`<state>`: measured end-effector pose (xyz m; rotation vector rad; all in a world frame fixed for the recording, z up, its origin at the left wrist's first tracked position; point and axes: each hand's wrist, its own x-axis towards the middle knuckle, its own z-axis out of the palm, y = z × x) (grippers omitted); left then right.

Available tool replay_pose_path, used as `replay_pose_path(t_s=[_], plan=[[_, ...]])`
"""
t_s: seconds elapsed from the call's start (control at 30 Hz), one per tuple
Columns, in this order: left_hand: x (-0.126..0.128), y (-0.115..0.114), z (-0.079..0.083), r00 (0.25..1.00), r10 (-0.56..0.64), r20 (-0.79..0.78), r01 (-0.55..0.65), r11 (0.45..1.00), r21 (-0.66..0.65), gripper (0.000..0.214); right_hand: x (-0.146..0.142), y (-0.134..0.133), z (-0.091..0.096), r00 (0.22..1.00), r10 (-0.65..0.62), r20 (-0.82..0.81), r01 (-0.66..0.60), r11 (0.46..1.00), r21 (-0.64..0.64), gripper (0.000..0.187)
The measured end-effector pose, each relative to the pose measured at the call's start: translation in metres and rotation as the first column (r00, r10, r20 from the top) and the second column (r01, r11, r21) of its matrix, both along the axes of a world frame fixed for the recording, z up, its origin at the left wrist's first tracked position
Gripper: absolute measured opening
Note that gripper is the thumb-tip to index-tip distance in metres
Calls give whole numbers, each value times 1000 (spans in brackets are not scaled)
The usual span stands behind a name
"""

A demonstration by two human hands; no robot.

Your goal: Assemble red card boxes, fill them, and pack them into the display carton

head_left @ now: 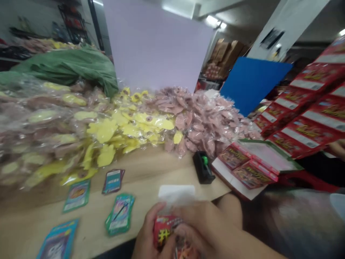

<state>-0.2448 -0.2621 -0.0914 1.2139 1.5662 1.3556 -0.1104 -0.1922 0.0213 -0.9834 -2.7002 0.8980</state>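
Observation:
At the bottom centre, my left hand [149, 233] and my right hand [201, 225] both grip a red printed packet [164, 230] with yellow lettering. A white-edged clear plastic sleeve [176, 194] sticks up from it, and my fingers hide much of the packet. Left of my hands, several foil card packets lie flat on the light wooden table [151, 176]. The closest is a green-edged packet [120, 214]. A black tape dispenser [203, 167] with a green part stands beyond my right hand.
Heaps of bagged pink and yellow shapes [129, 122] fill the table's far side, with a green tarp [67, 68] behind. Red display boxes [304, 108] are stacked at right, above an open red-and-white box [248, 169]. A co-worker's hand [338, 149] shows at the right edge.

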Motion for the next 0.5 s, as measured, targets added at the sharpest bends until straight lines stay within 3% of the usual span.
replay_pose_path(t_s=[0.07,0.2,0.27,0.3,0.33,0.37,0.4,0.47,0.5], plan=[[3,-6,-6,1000,-14,13,14,1000,3,44,3,-5,-8,1000,2,17,-3,1000,31,27],[-3,-16,-13,992,-118,35,120,991,-64,41,20,-10,-39,973,28,-227,-12,997,73,34],[-7,-21,-14,996,-91,-13,89,989,-118,36,29,-12,-57,895,-194,-402,210,978,-5,35],[-9,-23,-14,998,-56,-38,51,989,-138,34,32,-13,-66,810,-374,-451,353,926,-135,34],[-9,-23,-14,998,-23,-57,14,988,-151,32,32,-14,-75,700,-555,-449,451,831,-325,33],[-9,-23,-14,998,-8,-65,-3,987,-162,30,30,-15,-82,606,-696,-384,455,700,-550,35],[-8,-21,-14,998,-30,-63,18,985,-173,27,27,-15,-87,565,-778,-277,373,539,-755,38],[-4,-15,-17,993,-107,-44,96,973,-212,20,18,-13,-93,610,-785,-108,127,231,-965,41],[-3,-12,-19,992,-125,-26,115,964,-241,20,14,-10,-93,644,-761,-75,49,139,-989,43]])
